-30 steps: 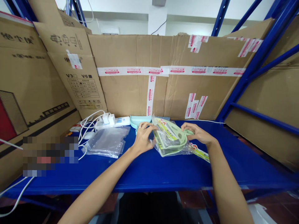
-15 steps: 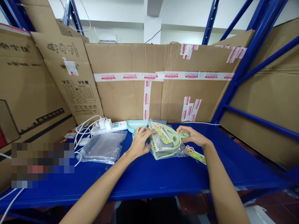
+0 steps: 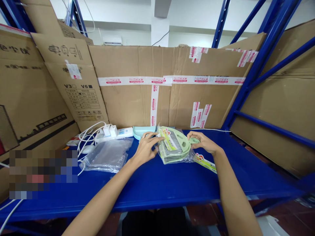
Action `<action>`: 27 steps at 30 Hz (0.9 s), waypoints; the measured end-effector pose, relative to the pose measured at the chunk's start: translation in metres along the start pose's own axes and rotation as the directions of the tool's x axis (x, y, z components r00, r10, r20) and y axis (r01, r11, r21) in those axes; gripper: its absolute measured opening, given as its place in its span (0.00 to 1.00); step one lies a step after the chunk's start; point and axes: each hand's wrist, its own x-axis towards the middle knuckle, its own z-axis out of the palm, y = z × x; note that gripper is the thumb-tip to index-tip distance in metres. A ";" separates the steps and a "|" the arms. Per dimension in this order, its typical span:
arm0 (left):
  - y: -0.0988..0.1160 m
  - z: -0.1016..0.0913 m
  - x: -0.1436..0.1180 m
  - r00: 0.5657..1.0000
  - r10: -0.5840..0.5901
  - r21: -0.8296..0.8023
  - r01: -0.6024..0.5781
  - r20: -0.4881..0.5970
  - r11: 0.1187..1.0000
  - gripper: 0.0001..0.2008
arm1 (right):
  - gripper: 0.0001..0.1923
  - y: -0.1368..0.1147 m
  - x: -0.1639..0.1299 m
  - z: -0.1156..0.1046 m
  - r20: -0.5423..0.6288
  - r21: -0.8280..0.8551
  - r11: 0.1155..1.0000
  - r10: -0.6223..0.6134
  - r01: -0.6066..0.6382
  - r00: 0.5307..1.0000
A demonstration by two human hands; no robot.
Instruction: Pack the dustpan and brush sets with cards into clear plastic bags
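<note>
A clear plastic bag (image 3: 188,158) wraps a pale green plastic piece (image 3: 176,144), half-round with a ribbed face and a slim handle, like a small dustpan. A yellow-green printed label lies across its face. My left hand (image 3: 147,147) is at the package's left side, fingers curled against the bag's edge; the thumb's contact is partly hidden. On the right, my right hand (image 3: 202,143) is closed around the green handle end (image 3: 194,141). Just below that hand, a loose yellow-green label card (image 3: 205,163) lies on the blue table.
Flat clear plastic bags (image 3: 108,155) lie left of my left hand. Behind stand stacked teal half-round pieces (image 3: 141,131) and a white power strip (image 3: 125,132) with cables. Cardboard walls (image 3: 130,105) and blue rack posts (image 3: 242,87) enclose the blue table (image 3: 167,186).
The package has turned and tilted slightly, so its ribbed face shows more clearly and its front edge sits a little higher. Both hands stay at its two sides.
</note>
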 end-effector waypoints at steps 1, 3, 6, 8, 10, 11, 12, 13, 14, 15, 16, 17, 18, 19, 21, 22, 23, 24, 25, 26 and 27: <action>0.000 -0.001 0.000 1.000 -0.002 -0.001 0.002 -0.022 1.000 0.28 | 0.18 0.001 0.000 -0.001 -0.009 0.004 1.000 0.001 -0.001 1.000; 0.000 -0.002 0.001 0.998 -0.014 -0.004 0.014 -0.053 1.000 0.24 | 0.18 0.001 0.000 -0.001 -0.016 0.001 1.000 0.002 -0.002 1.000; 0.001 -0.004 0.001 0.999 -0.040 -0.017 0.040 -0.015 0.999 0.29 | 0.18 0.000 0.001 0.003 -0.014 0.001 1.000 -0.005 0.005 1.000; 0.001 -0.004 0.001 0.998 -0.028 -0.004 0.028 0.048 1.000 0.36 | 0.18 0.000 0.002 0.005 -0.018 0.013 1.000 -0.005 0.005 1.000; -0.002 -0.003 0.000 0.997 -0.001 0.017 0.000 0.082 1.000 0.40 | 0.18 0.000 0.004 0.006 -0.029 0.027 1.000 0.004 -0.004 1.000; -0.004 -0.003 0.000 0.997 0.011 0.025 -0.012 0.075 1.000 0.40 | 0.18 0.000 0.004 0.006 -0.037 0.034 0.999 0.013 -0.011 0.999; -0.006 -0.003 -0.001 0.998 0.019 0.031 -0.020 0.055 0.999 0.39 | 0.18 0.001 0.005 0.006 -0.047 0.043 0.999 0.022 -0.020 0.999; -0.009 -0.003 -0.001 0.999 0.023 0.036 -0.024 0.025 0.999 0.37 | 0.18 0.001 0.005 0.006 -0.061 0.054 0.998 0.030 -0.027 0.998; -0.012 -0.004 -0.001 1.000 0.029 0.040 -0.029 -0.010 0.999 0.35 | 0.18 0.002 0.006 0.005 -0.074 0.065 0.997 0.039 -0.034 0.996; -0.015 -0.005 0.000 0.998 0.036 0.044 -0.034 -0.047 0.998 0.32 | 0.18 0.003 0.007 0.005 -0.084 0.076 0.996 0.046 -0.039 0.995; -0.018 -0.006 0.000 0.996 0.045 0.047 -0.041 -0.080 0.998 0.30 | 0.18 0.003 0.007 0.004 -0.092 0.084 0.995 0.052 -0.044 0.994; -0.020 -0.008 0.001 0.993 0.057 0.050 -0.052 -0.106 0.997 0.28 | 0.19 0.004 0.008 0.004 -0.096 0.091 0.995 0.059 -0.050 0.994; -0.022 -0.010 0.002 0.990 0.074 0.051 -0.069 -0.121 0.996 0.27 | 0.19 0.004 0.008 0.004 -0.099 0.097 0.994 0.065 -0.055 0.993; -0.024 -0.012 0.002 0.988 0.094 0.053 -0.087 -0.126 0.995 0.25 | 0.19 0.004 0.008 0.004 -0.102 0.105 0.993 0.071 -0.060 0.992; -0.028 -0.017 0.003 0.985 0.115 0.057 -0.109 -0.128 0.992 0.23 | 0.20 0.004 0.008 0.003 -0.120 0.131 0.990 0.076 -0.060 0.990; -0.030 -0.020 0.003 0.984 0.115 0.059 -0.107 -0.134 0.992 0.21 | 0.20 0.003 0.008 0.002 -0.134 0.143 0.988 0.076 -0.057 0.988; -0.032 -0.022 0.003 0.984 0.106 0.065 -0.097 -0.145 0.993 0.19 | 0.21 0.003 0.007 0.001 -0.154 0.149 0.987 0.075 -0.052 0.985; -0.035 -0.025 0.002 0.983 0.093 0.077 -0.082 -0.159 0.994 0.17 | 0.21 0.002 0.006 0.000 -0.182 0.146 0.988 0.072 -0.046 0.981; -0.037 -0.027 0.000 0.981 0.079 0.098 -0.062 -0.177 0.993 0.16 | 0.22 0.001 0.005 -0.003 -0.214 0.131 0.991 0.068 -0.041 0.974; -0.040 -0.030 -0.001 0.978 0.065 0.131 -0.040 -0.196 0.991 0.15 | 0.22 -0.001 0.003 -0.006 -0.255 0.103 0.994 0.060 -0.034 0.965; -0.042 -0.032 -0.003 0.974 0.048 0.173 -0.009 -0.221 0.985 0.15 | 0.23 -0.002 0.000 -0.010 -0.301 0.065 0.997 0.046 -0.028 0.953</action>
